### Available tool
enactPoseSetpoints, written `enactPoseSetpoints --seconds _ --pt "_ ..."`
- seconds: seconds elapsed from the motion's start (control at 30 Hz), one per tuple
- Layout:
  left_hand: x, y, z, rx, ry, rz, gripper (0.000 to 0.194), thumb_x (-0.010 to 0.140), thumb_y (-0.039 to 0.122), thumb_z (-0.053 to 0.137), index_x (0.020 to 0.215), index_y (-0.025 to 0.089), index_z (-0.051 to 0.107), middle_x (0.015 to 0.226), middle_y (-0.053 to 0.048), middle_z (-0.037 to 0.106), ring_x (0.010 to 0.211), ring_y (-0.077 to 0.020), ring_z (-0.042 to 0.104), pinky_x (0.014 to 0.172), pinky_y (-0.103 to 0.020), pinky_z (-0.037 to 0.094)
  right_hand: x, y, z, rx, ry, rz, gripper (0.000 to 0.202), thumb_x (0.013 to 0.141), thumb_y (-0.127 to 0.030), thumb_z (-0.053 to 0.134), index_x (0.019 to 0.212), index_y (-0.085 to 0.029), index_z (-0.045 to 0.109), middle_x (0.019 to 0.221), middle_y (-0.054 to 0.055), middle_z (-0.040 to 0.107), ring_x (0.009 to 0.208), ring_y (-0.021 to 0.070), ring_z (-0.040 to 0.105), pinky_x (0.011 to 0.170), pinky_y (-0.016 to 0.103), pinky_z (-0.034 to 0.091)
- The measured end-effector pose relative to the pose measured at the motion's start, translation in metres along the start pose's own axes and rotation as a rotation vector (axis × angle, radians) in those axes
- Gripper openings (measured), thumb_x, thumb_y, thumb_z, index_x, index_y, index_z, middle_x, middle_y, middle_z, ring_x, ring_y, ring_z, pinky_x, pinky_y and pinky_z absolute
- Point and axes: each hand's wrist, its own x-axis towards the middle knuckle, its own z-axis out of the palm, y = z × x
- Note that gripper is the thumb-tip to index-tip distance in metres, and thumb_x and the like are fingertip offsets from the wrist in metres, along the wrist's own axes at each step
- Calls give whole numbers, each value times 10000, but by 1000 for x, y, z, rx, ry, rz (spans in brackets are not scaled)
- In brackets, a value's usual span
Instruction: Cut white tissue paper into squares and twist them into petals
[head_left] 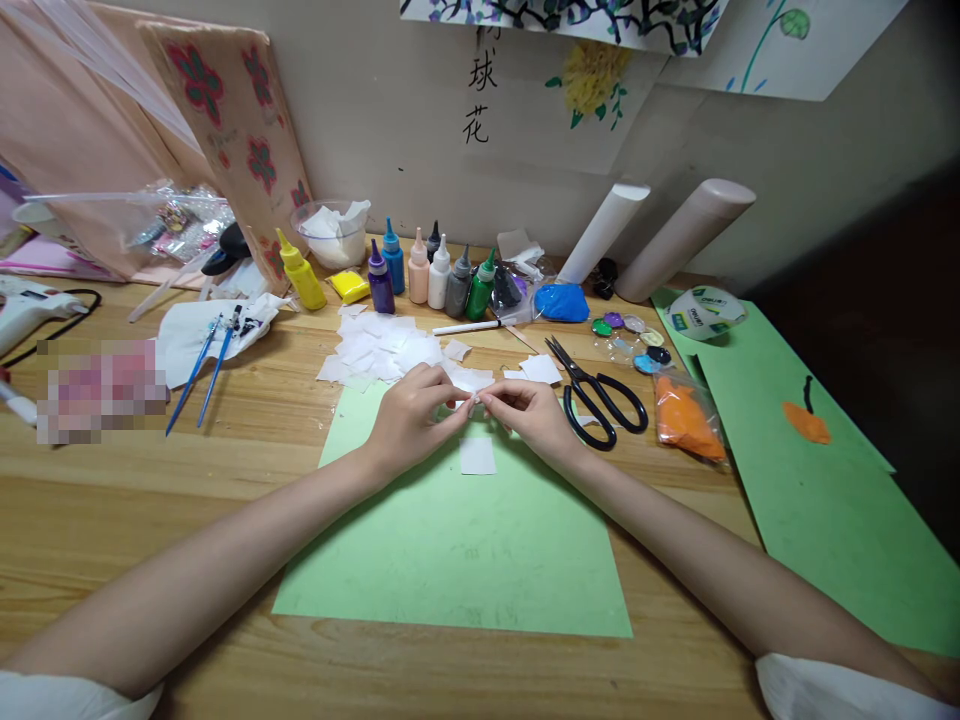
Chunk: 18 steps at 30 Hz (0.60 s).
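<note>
Left hand (412, 420): thumb and finger closed in a pinch on a white scrap, wrist angled inward so the tips meet the other hand's over the sheet
Right hand (532, 410): the same narrow pinch from the opposite side, I'd say because so small a bit needs both sets of fingertips
Scrap (475, 398): between the two hands' tips; from where I stand it's too small to tell if it is folded or rolled
Square (478, 456): white, flat on the sheet just nearer the person than the hands, seemingly for easy reach
Sheet (450, 560): green, flat beneath both hands, perhaps serving as a mat
Pile (375, 350): loose white papers beyond the left hand, close by, presumably for taking singly
Scissors (575, 373): beside the right hand, blades pointing away from the person, which looks the safer way
Bottles (439, 280): standing behind the pile, likely clear of the elbows
Brushes (217, 368): off left, tips on a stained tissue (180, 340), probably sparing the table (165, 530)
</note>
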Motion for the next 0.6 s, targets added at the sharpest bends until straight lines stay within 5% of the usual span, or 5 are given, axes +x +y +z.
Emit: enactPoseSetpoints --seconds 0.6 --pt "0 2 -1 26 -20 7 169 806 303 571 856 200 695 695 -29 582 686 -143 507 603 -262 412 0 4 0 10 1 -7 179 712 -315 672 771 -150 709 704 41 667 554 107 531 466 223 381"
